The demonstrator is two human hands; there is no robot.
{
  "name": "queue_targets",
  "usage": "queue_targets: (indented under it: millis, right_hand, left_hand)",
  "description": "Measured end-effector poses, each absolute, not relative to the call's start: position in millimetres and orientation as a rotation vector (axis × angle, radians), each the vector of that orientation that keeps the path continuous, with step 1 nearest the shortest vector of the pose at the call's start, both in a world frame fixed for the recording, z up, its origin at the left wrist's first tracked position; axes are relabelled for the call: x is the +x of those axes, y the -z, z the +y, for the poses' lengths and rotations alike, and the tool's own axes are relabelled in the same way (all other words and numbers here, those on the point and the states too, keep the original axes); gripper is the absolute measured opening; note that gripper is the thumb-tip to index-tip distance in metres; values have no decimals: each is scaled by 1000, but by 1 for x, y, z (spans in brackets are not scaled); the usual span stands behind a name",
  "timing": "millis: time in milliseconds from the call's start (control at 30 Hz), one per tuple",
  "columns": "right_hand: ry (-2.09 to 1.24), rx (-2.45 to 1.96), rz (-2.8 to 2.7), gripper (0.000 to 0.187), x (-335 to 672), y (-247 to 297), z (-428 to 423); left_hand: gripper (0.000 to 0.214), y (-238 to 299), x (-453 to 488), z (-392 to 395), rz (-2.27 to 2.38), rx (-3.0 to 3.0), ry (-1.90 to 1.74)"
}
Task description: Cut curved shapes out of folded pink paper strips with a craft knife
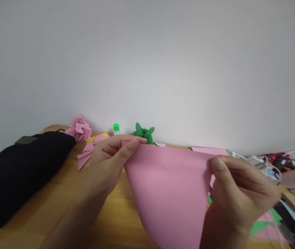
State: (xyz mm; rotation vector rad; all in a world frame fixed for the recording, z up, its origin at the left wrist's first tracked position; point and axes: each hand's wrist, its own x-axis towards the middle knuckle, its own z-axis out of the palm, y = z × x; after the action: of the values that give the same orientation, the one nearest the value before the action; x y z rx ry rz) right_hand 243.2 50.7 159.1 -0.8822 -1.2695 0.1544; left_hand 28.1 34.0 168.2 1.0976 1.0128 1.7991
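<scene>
A sheet of pink paper [170, 186] hangs between my two hands above the wooden table, its top edge nearly level and its lower part curving toward me. My left hand [113, 155] pinches the top left corner between thumb and fingers. At the top right corner, my right hand [241, 188] grips the paper with its thumb on the near face. The sheet's bottom runs out of view, and it hides part of the table behind it.
A black bag [25, 166] lies on the left of the table [118, 214]. Along the wall stand a pink paper flower [79, 128], a green-capped bottle [116, 128] and a green object with ear-like shapes [144, 133]. Folded pink pieces [86, 155] lie nearby. Cables [268, 166] and coloured paper clutter the right.
</scene>
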Motion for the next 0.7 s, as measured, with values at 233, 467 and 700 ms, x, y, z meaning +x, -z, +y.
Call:
queue_targets:
  millis: [233,467,700]
  right_hand:
    - [-116,-866,-1304,9,244,-160,53]
    - [-182,-835,-1209,7,243,-161,58]
    - [-231,-868,-1065,12,243,-166,59]
  left_hand:
    - [24,-168,23,34,962,1010,-1762]
    - [25,-162,11,36,823,1216,-1533]
    - [13,-160,25,36,991,1300,-1291]
